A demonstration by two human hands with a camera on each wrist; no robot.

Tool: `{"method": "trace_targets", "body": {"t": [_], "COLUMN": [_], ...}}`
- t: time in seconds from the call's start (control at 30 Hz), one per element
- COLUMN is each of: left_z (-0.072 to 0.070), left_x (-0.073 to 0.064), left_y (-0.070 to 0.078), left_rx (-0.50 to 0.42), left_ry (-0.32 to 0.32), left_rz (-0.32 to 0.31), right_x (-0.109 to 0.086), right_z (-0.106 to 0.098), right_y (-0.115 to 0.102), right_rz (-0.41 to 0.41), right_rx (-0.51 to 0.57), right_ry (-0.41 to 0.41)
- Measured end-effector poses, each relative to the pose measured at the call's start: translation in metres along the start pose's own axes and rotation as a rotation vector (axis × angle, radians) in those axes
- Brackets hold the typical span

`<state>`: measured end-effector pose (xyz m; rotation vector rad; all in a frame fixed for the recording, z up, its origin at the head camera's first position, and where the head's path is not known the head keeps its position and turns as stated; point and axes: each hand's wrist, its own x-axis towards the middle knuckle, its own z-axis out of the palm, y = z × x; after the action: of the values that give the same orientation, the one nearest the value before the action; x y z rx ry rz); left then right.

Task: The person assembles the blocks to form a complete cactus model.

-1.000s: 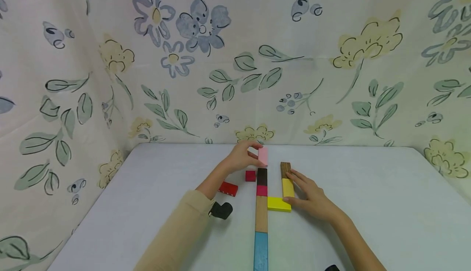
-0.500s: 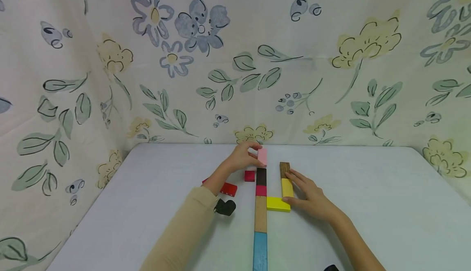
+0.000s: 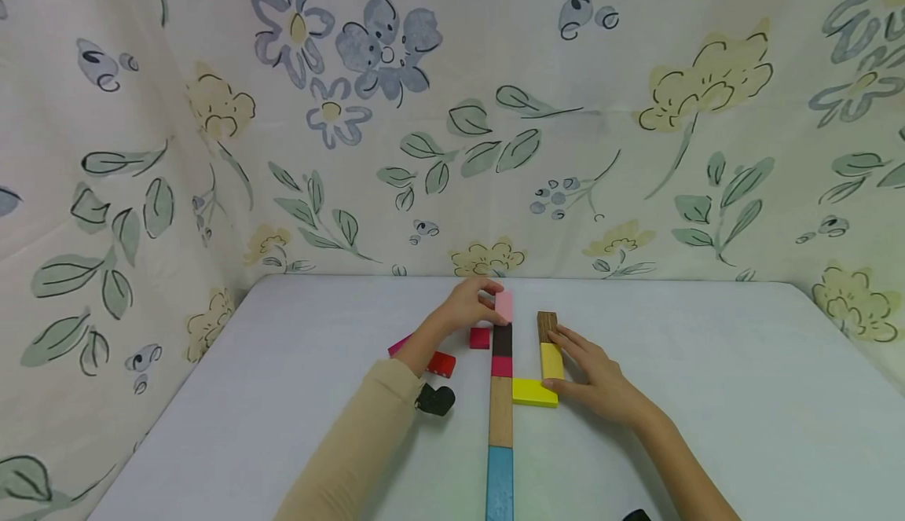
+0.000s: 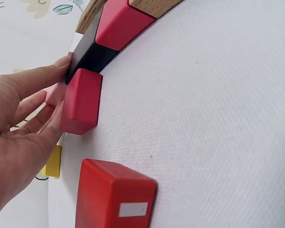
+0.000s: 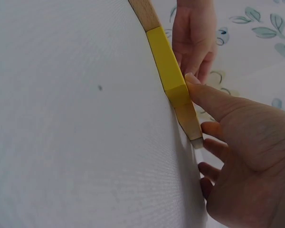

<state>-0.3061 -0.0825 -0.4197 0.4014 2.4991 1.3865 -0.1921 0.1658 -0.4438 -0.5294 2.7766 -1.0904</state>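
Note:
My left hand (image 3: pixel 467 302) pinches a pink block (image 3: pixel 503 306) between thumb and fingers at the far end of a row of blocks. The pink block meets the dark block (image 3: pixel 502 340). Below that in the row lie a crimson block (image 3: pixel 502 366), a light wooden block (image 3: pixel 501 411) and a blue block (image 3: pixel 500 483). My right hand (image 3: pixel 601 379) rests with fairly straight fingers against the right side of a yellow block (image 3: pixel 551 360) and a brown wooden block (image 3: pixel 547 326). Its thumb touches near the corner where another yellow block (image 3: pixel 534 392) joins the row.
A small crimson block (image 3: pixel 479 338) stands just left of the row. A red block (image 3: pixel 441 364) lies nearer, with a pink-magenta one (image 3: pixel 398 345) partly behind my left wrist. Black wrist-camera parts (image 3: pixel 434 399) hang by the left sleeve. A floral cloth (image 3: pixel 452 152) rises behind the white table (image 3: pixel 742 395).
My left hand has brought the pink block slightly nearer, down to the dark block. The left forearm has shifted a little to the right. My right hand stays in place.

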Motion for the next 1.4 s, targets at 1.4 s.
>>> {"method": "trace_targets", "body": {"t": [1.4], "left_z": [0.0048], "left_x": [-0.0025], "left_y": [-0.0012], "left_rx": [0.006], "left_ry": [0.017], "left_rz": [-0.056], "right_x": [-0.0006], "right_z": [-0.0006], "right_y": [0.0013], "right_rz": [-0.018], "right_rx": [-0.014], "right_ry": [0.003]}}
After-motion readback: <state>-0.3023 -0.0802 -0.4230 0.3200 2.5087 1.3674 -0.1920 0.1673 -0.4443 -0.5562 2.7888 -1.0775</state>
